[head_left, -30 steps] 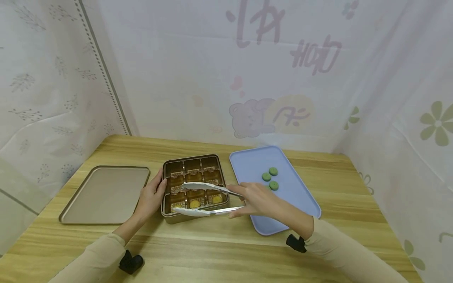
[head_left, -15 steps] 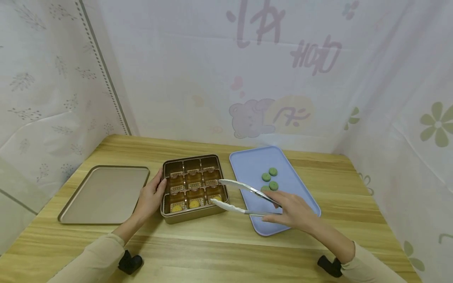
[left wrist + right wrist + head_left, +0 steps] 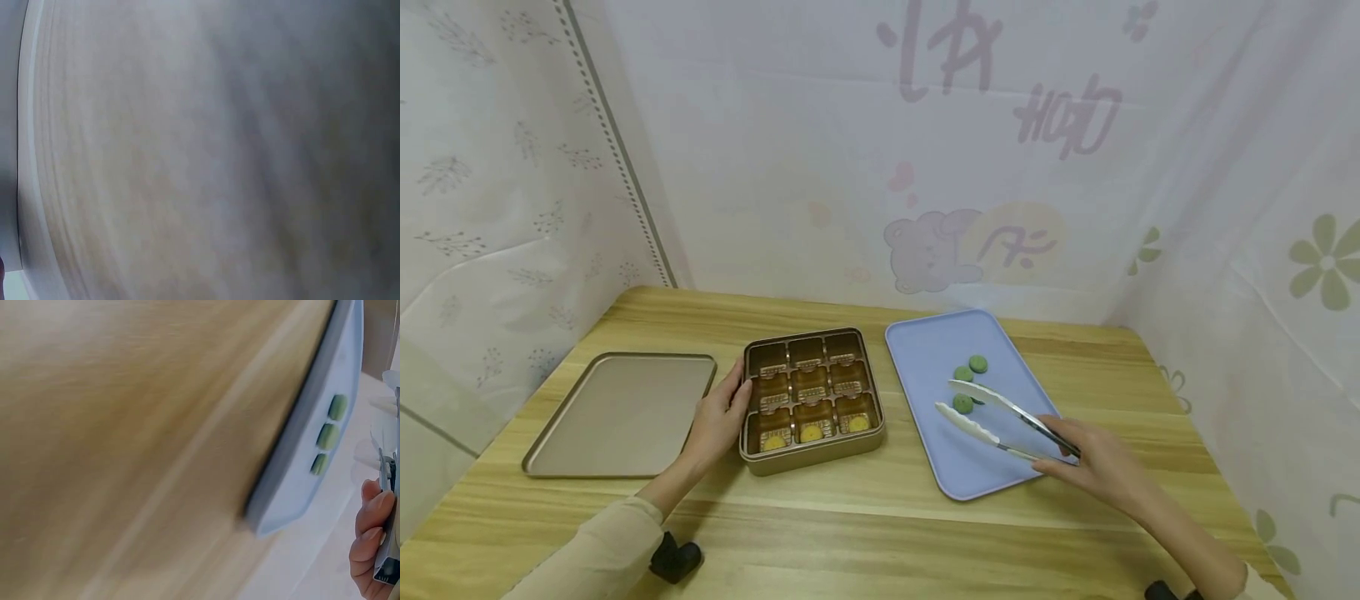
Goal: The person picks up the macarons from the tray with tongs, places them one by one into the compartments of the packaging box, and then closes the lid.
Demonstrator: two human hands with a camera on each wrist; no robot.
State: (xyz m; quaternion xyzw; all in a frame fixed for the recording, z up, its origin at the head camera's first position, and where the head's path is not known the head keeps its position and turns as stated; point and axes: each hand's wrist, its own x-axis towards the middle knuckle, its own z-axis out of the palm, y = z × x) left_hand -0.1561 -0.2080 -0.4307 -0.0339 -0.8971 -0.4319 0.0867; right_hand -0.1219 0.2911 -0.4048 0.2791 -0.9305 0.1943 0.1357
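Nearest, a black wrist mount (image 3: 675, 558) sits at the person's left sleeve (image 3: 595, 546), above the wooden tabletop (image 3: 850, 533). The right hand (image 3: 1093, 462) grips metal tongs (image 3: 1018, 412), whose pale tips stand apart over the blue tray (image 3: 992, 475) beside a green disc (image 3: 962, 404); another disc is partly hidden behind them. The left hand (image 3: 718, 417) rests along the left wall of a brown tin (image 3: 812, 456), its fingers extended, its thumb at the rim. Yellow discs (image 3: 812, 432) lie singly in the three compartments of the tin's nearest row. Left of the tin lies a flat gold tray (image 3: 625, 417). Two more green discs (image 3: 978, 363) sit farther up the blue tray. Beyond hangs a pale cloth (image 3: 775, 167) printed with a bear and lettering.
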